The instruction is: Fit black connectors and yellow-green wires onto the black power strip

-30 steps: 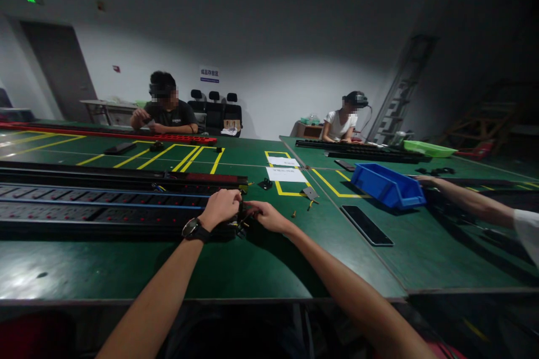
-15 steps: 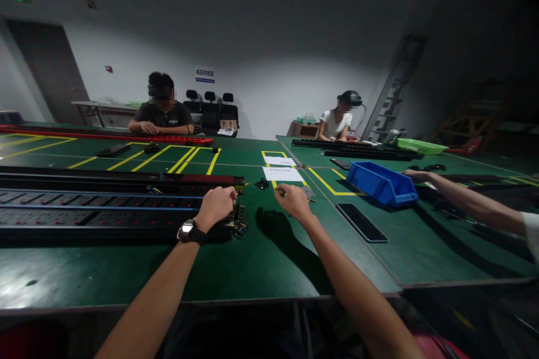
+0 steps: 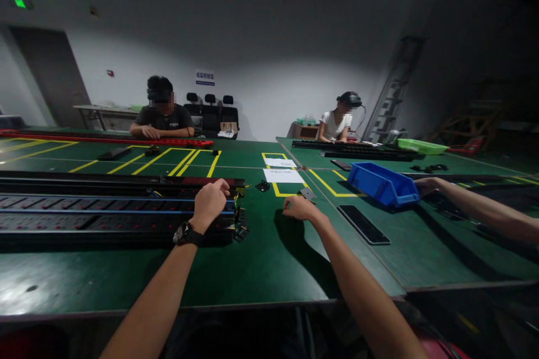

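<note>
Head view: long black strip unit with rows of red dots [image 3: 105, 221] lies on the green counter [image 3: 252, 275], its right end within easy reach of both hands, presumably so the loose black connector block [image 3: 241, 233] there stays workable. Left hand [image 3: 210, 203] is over that end, likely to steady it; fingers curled, can't tell if its grip pinches anything. Right hand [image 3: 301, 208] is low over the counter just beside a small grey flat plate [image 3: 308, 194], fingers bent down; can't tell if its grip holds anything. White paper sheet [image 3: 283, 175] sits by yellow tape lines, probably marking a parts spot. Containers: open-front blue plastic bin [image 3: 377, 182], contents not readable, co-worker's hand [image 3: 427, 185] near its right end; shallow light-green tray [image 3: 422, 147] farther back, contents hidden.
</note>
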{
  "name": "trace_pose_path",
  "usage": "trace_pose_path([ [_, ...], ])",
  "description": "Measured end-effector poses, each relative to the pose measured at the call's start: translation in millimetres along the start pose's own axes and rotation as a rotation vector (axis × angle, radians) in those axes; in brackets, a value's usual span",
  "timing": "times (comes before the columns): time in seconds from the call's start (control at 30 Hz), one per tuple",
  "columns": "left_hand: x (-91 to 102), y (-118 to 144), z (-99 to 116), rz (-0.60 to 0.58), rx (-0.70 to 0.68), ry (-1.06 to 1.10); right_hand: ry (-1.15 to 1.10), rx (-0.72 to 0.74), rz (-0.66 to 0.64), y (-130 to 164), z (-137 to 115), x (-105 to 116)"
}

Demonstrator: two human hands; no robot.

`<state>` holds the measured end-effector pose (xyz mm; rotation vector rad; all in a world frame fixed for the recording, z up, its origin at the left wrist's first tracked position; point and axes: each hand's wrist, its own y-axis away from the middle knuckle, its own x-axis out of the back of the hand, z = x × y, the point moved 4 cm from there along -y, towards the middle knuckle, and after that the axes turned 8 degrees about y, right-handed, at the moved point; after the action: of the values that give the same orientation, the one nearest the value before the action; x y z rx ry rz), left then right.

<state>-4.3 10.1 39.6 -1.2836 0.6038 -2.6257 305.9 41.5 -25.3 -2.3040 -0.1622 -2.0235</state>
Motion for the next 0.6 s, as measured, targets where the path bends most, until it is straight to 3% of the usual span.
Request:
trace_pose_path([
  [0.23,-20.5,4.9,12.0,-0.144,-0.390,0.065,-0.101,0.012,-0.016,0.3,-5.7,-2.9],
  [0.4,-23.7,8.5,17.3,-0.162,-0.453,0.020,-0.135,0.065,-0.009,4.2,-16.2,1.2],
  [0.6,-24.3,8.7,14.7,-0.140,-0.479,-0.008,0.001,0.085,0.041,4.6,-8.1,4.5],
])
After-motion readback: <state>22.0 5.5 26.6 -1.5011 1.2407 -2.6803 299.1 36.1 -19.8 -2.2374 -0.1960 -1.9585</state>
